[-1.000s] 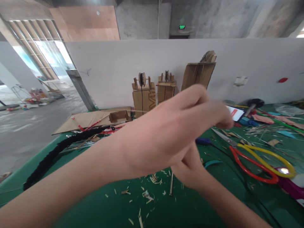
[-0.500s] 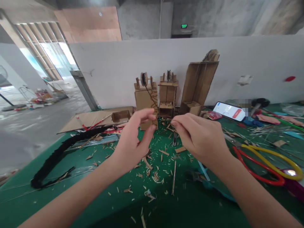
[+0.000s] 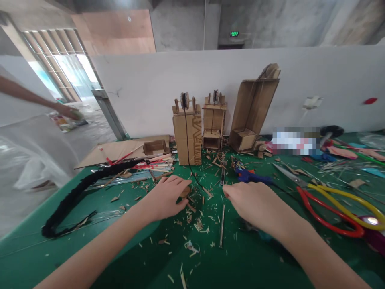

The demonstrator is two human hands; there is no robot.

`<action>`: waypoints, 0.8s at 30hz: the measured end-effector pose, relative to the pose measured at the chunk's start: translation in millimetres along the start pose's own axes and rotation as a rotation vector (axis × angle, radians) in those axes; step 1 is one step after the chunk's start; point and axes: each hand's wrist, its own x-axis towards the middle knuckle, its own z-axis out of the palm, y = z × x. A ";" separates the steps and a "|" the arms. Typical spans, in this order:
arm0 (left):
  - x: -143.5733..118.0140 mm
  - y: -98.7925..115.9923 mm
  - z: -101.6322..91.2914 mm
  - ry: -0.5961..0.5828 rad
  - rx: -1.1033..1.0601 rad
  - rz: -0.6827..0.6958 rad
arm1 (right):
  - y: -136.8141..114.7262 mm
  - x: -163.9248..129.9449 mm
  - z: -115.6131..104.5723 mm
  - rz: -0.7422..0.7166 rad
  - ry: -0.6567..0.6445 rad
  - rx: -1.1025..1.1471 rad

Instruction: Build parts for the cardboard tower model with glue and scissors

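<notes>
White partition wall (image 3: 144, 92), concrete ceiling, bright barred window (image 3: 63, 68), grey floor (image 3: 90, 128)

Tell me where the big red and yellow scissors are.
In the head view, the red and yellow scissors lie on the green table at the far right, just beyond the right hand, blades pointing toward the blue glue gun.

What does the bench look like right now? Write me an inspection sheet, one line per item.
Surface: green table, littered with wood chips.
Job's things: small cardboard piece under the left hand's fingers; black string hanging from the cardboard tower.
Clutter: red and yellow scissors, blue tool, thin stick, black braided rope.
Hands: left hand resting on the piece; right hand low, fingers curled, hold unclear.
Cables: nothing seen.
Surroundings: white wall; another person's arm far left.
</notes>
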 end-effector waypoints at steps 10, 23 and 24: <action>-5.8 -4.3 4.4 0.109 -0.497 -0.073 | -10.3 4.9 5.0 -0.043 0.279 0.272; -29.6 14.7 22.9 0.261 -1.944 -0.192 | -48.3 3.9 22.0 -0.260 0.794 0.115; -29.6 14.7 23.7 0.247 -1.953 -0.190 | -49.2 3.6 22.2 -0.263 0.796 0.104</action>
